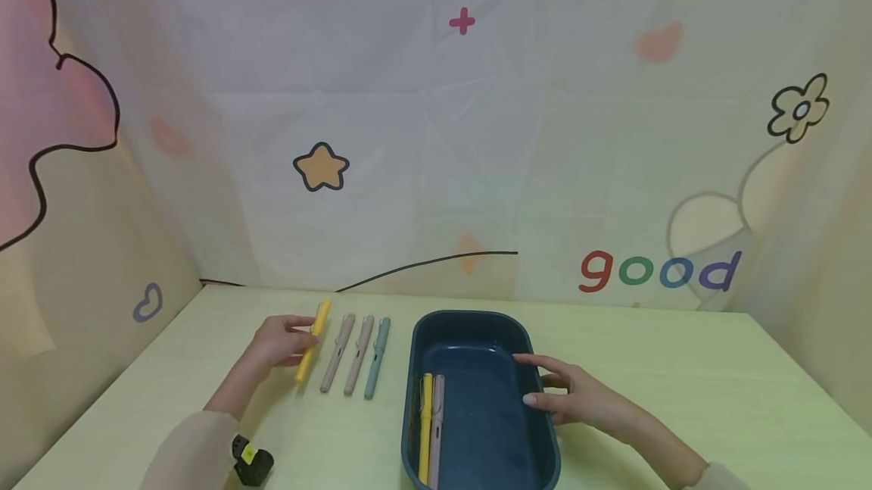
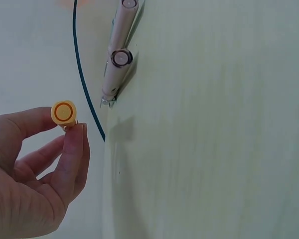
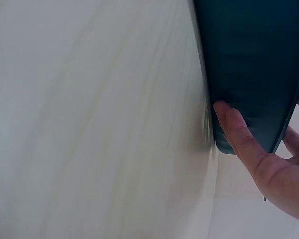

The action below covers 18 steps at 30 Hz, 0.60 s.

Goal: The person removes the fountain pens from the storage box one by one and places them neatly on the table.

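Observation:
My left hand [image 1: 281, 340] pinches a yellow pen [image 1: 313, 342] between thumb and fingertips. The left wrist view shows that pen end-on, its shadow falling on the table. Just right of it lie two pinkish-grey pens [image 1: 337, 354] and a teal pen [image 1: 378, 358], side by side. A dark blue box [image 1: 484, 321] stands farther right. My right hand [image 1: 579, 397] grips its right wall, with fingers over the rim and others against the outside, as the right wrist view shows. Inside, along the left wall, rest a yellow pen [image 1: 425, 429] and a pinkish-grey pen [image 1: 437, 429].
The pale wooden table [image 1: 654, 369] runs back to a printed cloth backdrop [image 1: 381, 96] with side panels. A small black device with a yellow mark [image 1: 252, 463] sits at my left sleeve [image 1: 194, 448].

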### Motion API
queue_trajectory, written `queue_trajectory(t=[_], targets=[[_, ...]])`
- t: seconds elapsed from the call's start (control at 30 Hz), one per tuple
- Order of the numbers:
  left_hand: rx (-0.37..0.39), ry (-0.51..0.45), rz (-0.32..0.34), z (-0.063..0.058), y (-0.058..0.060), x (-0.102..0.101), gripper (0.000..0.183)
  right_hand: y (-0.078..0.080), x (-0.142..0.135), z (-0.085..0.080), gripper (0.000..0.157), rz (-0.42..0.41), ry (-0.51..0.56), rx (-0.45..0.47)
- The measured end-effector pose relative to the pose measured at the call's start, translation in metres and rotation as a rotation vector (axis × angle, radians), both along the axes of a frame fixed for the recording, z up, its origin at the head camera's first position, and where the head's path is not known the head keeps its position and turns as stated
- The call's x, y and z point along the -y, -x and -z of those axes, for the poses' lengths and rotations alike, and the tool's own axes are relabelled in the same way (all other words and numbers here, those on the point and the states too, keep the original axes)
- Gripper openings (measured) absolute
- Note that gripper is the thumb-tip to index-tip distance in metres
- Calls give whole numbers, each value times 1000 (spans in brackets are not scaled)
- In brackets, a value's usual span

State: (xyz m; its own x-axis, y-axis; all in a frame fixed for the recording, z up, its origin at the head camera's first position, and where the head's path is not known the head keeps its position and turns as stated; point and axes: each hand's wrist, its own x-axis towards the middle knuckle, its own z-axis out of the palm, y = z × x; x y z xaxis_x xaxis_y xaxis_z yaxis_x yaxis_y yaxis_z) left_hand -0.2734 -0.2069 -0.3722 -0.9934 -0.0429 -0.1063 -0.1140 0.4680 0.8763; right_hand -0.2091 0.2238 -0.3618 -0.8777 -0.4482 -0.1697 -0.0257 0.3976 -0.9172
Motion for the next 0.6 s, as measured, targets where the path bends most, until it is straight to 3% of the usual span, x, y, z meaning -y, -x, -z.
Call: queue_trajectory(t=[0.33, 0.6], targets=[[17, 10, 18, 11, 9, 1, 47, -2, 1, 1, 66, 10, -9, 1], [51, 54, 9, 10, 13, -3, 46, -1, 0, -2, 66, 6, -17, -4]])
